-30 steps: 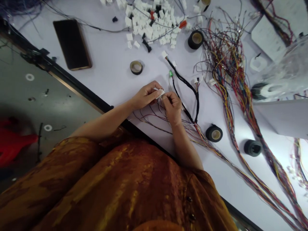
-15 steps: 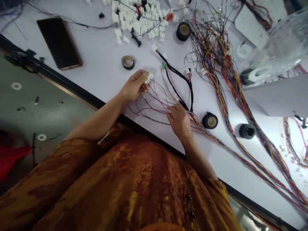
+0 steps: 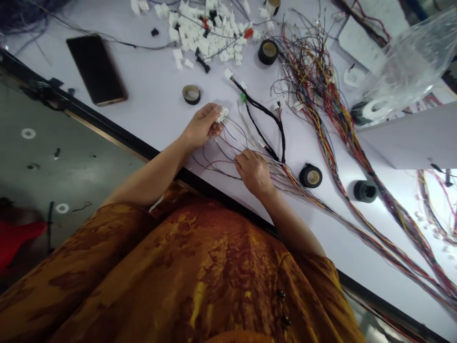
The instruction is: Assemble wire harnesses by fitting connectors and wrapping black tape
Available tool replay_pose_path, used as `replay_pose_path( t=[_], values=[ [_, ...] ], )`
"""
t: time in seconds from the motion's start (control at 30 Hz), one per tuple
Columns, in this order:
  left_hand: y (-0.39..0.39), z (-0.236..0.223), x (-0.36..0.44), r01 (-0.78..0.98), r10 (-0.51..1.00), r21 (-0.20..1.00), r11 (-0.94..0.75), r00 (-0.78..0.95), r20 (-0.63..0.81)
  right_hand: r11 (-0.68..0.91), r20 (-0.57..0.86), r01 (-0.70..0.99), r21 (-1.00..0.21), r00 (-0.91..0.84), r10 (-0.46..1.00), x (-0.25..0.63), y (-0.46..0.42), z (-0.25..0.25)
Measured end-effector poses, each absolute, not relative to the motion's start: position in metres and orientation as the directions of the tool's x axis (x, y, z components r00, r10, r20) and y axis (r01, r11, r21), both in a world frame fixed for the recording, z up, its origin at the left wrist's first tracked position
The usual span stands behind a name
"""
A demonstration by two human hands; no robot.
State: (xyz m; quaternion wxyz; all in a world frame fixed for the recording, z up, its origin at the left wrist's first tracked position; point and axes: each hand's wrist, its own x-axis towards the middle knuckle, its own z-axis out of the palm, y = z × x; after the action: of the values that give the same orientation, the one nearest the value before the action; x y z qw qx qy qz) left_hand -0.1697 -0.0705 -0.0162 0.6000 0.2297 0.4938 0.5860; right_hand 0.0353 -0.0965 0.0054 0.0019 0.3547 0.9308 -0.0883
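A white multi-pin connector is pinched between the thumb and fingers of my left hand, with several thin wires running out of it. My right hand is closed on a wire among the loose strands, right of and below the connector. Its fingertips are partly hidden from view. Loose wires fan out on the table below both hands and join a wire bundle at the right. Just beyond my right hand lies a black-taped harness branch with a green connector and white ends.
A pile of white connectors lies at the back. Tape rolls stand about the table, one tape roll close to my left hand. A phone rests at left. Long wire bundles and a plastic bag occupy the right side.
My right hand has moved left, closer to the connector, and its fingers are more curled. My left hand keeps its hold on the connector. The view has shifted slightly.
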Motion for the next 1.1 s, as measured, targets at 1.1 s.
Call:
replay_pose_path(
  t=[1.1],
  values=[
    [-0.073, -0.017, -0.173, -0.534, 0.951, 0.824, 0.191, -0.108, -0.290, -0.659, -0.361, -0.107, -0.745, -0.766, 0.532, 0.006, 0.009, 0.047]
  ],
)
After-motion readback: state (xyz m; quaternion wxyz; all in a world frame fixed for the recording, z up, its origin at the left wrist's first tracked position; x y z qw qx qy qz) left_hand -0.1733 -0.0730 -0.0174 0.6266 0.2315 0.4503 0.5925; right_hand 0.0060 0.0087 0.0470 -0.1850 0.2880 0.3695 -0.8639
